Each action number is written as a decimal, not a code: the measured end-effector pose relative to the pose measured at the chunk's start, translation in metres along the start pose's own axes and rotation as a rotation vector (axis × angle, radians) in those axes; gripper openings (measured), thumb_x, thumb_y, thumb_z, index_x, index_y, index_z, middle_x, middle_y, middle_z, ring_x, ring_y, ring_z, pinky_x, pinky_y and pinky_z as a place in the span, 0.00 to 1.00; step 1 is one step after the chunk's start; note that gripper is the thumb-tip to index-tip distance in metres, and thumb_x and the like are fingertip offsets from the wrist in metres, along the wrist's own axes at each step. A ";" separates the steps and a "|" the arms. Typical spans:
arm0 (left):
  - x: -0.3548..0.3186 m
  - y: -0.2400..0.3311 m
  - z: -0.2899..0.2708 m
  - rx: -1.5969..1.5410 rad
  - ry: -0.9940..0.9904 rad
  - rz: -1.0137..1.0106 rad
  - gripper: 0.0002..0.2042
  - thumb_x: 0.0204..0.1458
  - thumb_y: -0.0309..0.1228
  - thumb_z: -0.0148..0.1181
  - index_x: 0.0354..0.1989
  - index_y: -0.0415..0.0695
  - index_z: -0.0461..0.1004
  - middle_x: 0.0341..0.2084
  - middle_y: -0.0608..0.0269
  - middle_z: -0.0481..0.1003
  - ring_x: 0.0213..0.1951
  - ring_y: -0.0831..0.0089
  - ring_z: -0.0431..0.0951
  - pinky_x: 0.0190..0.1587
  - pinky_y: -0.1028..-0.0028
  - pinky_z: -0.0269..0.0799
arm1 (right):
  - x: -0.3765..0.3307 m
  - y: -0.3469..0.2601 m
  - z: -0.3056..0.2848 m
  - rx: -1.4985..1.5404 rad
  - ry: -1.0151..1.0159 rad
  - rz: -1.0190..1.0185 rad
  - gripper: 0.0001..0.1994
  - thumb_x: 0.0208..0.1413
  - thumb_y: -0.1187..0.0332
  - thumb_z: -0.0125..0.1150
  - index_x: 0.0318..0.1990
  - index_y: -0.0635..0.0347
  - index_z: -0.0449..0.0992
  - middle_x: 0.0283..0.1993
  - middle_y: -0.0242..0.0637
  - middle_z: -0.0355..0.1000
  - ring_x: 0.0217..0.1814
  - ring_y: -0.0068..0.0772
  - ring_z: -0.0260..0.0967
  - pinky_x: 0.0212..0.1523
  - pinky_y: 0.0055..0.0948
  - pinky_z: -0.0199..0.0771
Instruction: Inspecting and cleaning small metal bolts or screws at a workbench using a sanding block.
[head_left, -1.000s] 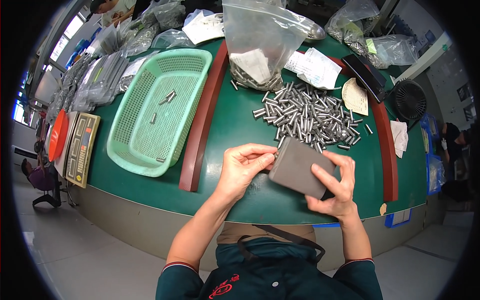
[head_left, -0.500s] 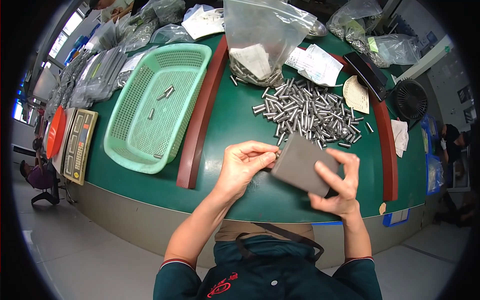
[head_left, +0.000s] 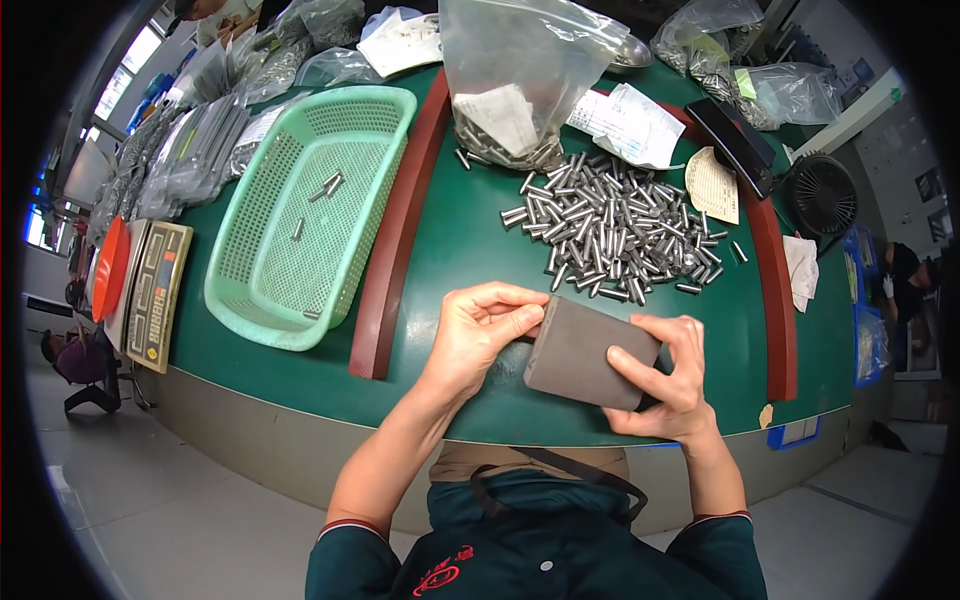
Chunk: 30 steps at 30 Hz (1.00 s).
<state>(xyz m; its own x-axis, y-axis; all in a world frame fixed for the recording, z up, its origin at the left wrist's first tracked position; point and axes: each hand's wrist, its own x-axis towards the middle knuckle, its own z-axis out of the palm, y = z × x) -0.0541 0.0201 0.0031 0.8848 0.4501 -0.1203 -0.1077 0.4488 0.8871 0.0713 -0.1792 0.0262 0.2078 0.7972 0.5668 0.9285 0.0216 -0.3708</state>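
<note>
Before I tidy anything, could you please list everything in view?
Block: one, brownish, between hands
Metal pins: many, silver, behind block and in basket
Basket: one, mint, left
Long bars: two, reddish, flanking pins
Bags: several, clear, back and left
Papers: several, pale, beyond pins
Phone: one, black, back right
Fan: one, black, far right
Scale: one, tan, far left, orange dish alongside
Table: one, green, underneath
Other people: several, varied clothing, edges
Left hand: one, bare, block's left edge
Right hand: one, bare, on block
</note>
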 end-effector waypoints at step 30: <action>0.002 0.000 -0.003 -0.048 -0.012 -0.062 0.07 0.52 0.22 0.59 0.39 0.35 0.76 0.33 0.53 0.78 0.33 0.74 0.79 0.39 0.77 0.77 | -0.001 -0.005 0.001 -0.038 0.042 0.034 0.28 0.24 0.63 0.68 0.44 0.50 0.78 0.44 0.43 0.69 0.38 0.39 0.65 0.40 0.36 0.60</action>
<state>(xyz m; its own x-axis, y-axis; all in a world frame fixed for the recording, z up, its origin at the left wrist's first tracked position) -0.0534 0.0228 0.0014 0.8958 0.4112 -0.1690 -0.0737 0.5122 0.8557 0.0664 -0.1792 0.0268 0.2511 0.7712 0.5850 0.9315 -0.0282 -0.3626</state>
